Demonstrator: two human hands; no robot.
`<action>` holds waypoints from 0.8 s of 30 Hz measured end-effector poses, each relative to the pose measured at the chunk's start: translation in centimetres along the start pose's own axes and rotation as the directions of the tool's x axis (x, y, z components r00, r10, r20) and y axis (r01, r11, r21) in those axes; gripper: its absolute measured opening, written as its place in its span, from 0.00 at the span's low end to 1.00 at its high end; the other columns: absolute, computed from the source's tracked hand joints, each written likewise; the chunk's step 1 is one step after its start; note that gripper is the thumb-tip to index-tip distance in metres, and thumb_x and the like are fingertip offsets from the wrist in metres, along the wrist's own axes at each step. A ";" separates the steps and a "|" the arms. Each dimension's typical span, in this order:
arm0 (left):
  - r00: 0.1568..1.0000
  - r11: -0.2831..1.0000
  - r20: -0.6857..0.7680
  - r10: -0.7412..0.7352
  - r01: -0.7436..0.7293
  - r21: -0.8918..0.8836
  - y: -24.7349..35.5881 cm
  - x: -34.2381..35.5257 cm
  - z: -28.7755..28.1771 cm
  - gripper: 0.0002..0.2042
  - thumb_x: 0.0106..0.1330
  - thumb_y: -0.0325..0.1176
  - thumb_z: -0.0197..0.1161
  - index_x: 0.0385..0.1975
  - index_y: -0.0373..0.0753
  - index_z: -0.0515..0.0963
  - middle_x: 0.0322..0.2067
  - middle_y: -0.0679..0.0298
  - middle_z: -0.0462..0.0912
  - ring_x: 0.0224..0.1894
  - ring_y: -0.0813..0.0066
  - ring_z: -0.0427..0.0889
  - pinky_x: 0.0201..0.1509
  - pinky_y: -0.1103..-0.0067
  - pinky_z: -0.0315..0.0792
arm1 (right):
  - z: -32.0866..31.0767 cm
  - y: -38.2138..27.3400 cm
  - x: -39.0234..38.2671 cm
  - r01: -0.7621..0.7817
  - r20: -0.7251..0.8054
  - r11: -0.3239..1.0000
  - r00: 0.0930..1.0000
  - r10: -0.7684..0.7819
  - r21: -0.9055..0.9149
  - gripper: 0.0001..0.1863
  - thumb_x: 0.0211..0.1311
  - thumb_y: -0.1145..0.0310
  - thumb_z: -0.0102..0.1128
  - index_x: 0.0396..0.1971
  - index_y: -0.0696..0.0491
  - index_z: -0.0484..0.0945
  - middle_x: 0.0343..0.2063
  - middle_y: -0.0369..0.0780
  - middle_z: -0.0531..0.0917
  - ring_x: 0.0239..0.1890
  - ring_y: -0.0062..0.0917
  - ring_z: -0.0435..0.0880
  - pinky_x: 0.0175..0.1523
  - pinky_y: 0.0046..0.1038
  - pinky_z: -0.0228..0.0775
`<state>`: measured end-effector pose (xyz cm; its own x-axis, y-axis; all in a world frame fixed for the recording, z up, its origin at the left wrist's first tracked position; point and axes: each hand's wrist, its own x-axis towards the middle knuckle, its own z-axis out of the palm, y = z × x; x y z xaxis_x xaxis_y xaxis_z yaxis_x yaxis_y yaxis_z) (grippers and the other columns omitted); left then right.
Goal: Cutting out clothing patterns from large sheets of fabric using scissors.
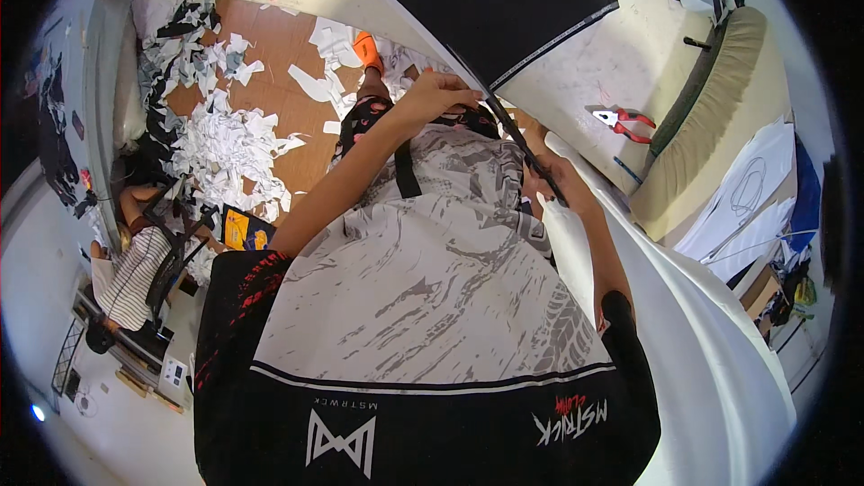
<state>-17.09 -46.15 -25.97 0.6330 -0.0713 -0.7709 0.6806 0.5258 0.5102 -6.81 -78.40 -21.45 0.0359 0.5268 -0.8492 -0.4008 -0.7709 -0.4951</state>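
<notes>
A long narrow black strip [513, 130] runs slantwise along the near edge of the pale table [576, 67]. My left hand [438, 94] reaches over the table's edge with fingertips pinched at the strip's upper part. Lower and to the right, my right hand [553, 175] has its fingers closed round the strip near its lower end. Black fabric [513, 0] with a white-lined border lies across the tabletop beyond my hands. Whether the strip belongs to that fabric I cannot tell. White cloth [666, 306] hangs down beside my right forearm.
Red-handled pliers [624, 122] and a blue pen-like stick [627, 169] lie on the table, beside a beige padded roll [720, 99]. White fabric scraps [229, 153] cover much of the wooden floor [292, 49]. Another person in a striped top [135, 274] sits at the left.
</notes>
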 end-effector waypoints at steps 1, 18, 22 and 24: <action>1.000 1.000 0.002 -0.003 0.003 -0.005 0.2 -0.2 0.0 0.13 0.68 0.36 0.73 0.39 0.30 0.86 0.36 0.59 0.89 0.38 0.78 0.86 0.43 0.85 0.78 | 0.2 -0.2 0.0 -0.026 0.024 0.944 1.000 0.019 0.329 0.12 0.65 0.67 0.73 0.32 0.58 0.79 0.26 0.30 0.74 0.31 0.14 0.69 0.37 0.22 0.66; 1.000 0.998 -0.003 0.021 -0.021 0.059 -0.8 1.0 -0.5 0.11 0.67 0.35 0.74 0.37 0.30 0.87 0.33 0.62 0.88 0.33 0.82 0.84 0.39 0.87 0.77 | 0.5 -1.6 0.1 0.012 -0.077 0.997 0.997 -0.006 0.077 0.09 0.73 0.71 0.54 0.31 0.57 0.79 0.18 0.29 0.73 0.18 0.10 0.67 0.22 0.19 0.54; 1.000 0.998 -0.008 0.026 -0.026 0.049 -1.1 0.9 -1.4 0.12 0.65 0.35 0.75 0.37 0.30 0.87 0.32 0.62 0.88 0.33 0.80 0.85 0.39 0.85 0.79 | -0.1 1.8 2.0 0.004 -0.072 1.000 0.997 -0.002 0.027 0.13 0.61 0.66 0.78 0.29 0.57 0.81 0.22 0.28 0.75 0.26 0.13 0.71 0.31 0.22 0.64; 0.998 0.992 -0.046 0.053 -0.047 0.121 -2.5 1.6 -1.8 0.14 0.66 0.36 0.74 0.39 0.30 0.87 0.33 0.61 0.89 0.32 0.78 0.85 0.39 0.84 0.80 | -0.7 1.0 2.4 0.044 -0.100 0.997 0.994 -0.050 -0.062 0.11 0.61 0.69 0.75 0.28 0.59 0.81 0.22 0.31 0.77 0.26 0.16 0.72 0.32 0.26 0.66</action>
<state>-18.40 -46.04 -29.19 0.6507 -0.0041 -0.7593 0.6894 0.4223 0.5885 -6.46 -78.19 -24.12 0.1470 0.5262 -0.8376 -0.3413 -0.7678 -0.5422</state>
